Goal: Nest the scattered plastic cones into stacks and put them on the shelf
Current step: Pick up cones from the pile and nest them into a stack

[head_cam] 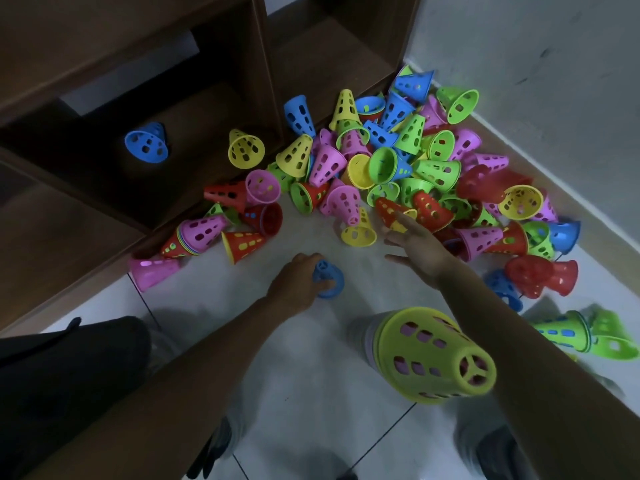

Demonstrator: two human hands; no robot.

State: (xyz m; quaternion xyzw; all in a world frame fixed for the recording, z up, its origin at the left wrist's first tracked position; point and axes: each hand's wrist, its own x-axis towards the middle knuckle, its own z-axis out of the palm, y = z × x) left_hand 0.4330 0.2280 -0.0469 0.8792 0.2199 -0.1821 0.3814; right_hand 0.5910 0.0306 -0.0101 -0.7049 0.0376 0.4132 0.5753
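Risk at the stack: yellow-topped stack (433,355) stands close under the right forearm, and a careless draw-back of that arm could well knock it over, I'd say.
Risk at the pile: heap of cones (398,161) lies loose and tangled just beyond the right fingertips; tug one out and its neighbours may roll off across the tiled floor (311,393).
Risk at the left grip: blue cone (329,278) sits upright on its wide rim under the fingers; a grip that high on the narrow end might slip.
Left hand (298,282): fingers curled over the top of the blue cone, gripping it against the floor.
Right hand (415,244): fingers spread and straight, holding nothing, tips just reaching a red cone (388,211) at the heap's near edge; whether they actually touch it, I cannot tell.
Shelf (138,81): off beyond the left fingers, with a blue shelf cone (147,142) and a yellow shelf cone (246,148) lying inside on their sides.
Task standing: most cones unstacked, by my reading.
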